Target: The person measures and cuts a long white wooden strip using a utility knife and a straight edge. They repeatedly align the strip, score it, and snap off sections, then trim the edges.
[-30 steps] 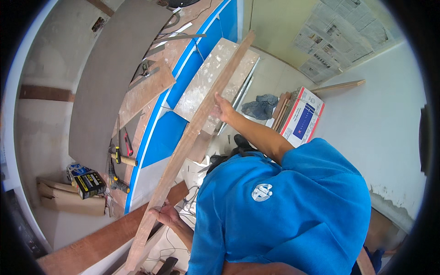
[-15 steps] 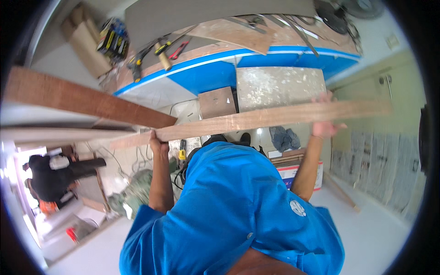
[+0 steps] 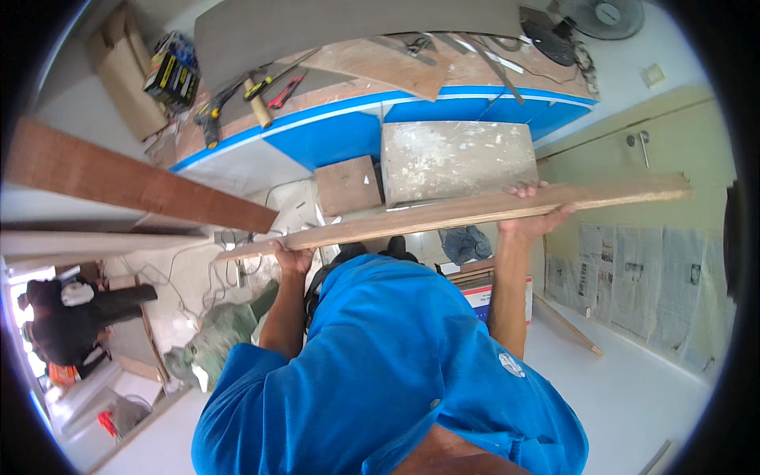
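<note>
A long, narrow wooden plank [image 3: 427, 214] stretches across in front of me, its right end slightly higher than its left. My left hand [image 3: 293, 257] grips it near the left end, with the thumb up against the board. My right hand [image 3: 532, 215] is closed round it farther right, fingertips over the far edge and the palm under the near edge. The plank's right end reaches in front of a pale green door [image 3: 625, 158]. Left of it, a wider reddish-brown board [image 3: 142, 178] slopes down toward the plank.
A blue-fronted workbench [image 3: 324, 134] carries a drill [image 3: 210, 119], a red cutter [image 3: 285, 93] and wood strips. Before it stand a paint-spotted board [image 3: 459, 162] and a brown box [image 3: 348, 187]. Cables and green cloth [image 3: 218, 336] lie on the floor. Another person [image 3: 63, 317] is at far left.
My right hand, its fingers spread before, has wrapped round the plank. The plank has rolled, showing more of its narrow edge. The whole view has shifted slightly.
</note>
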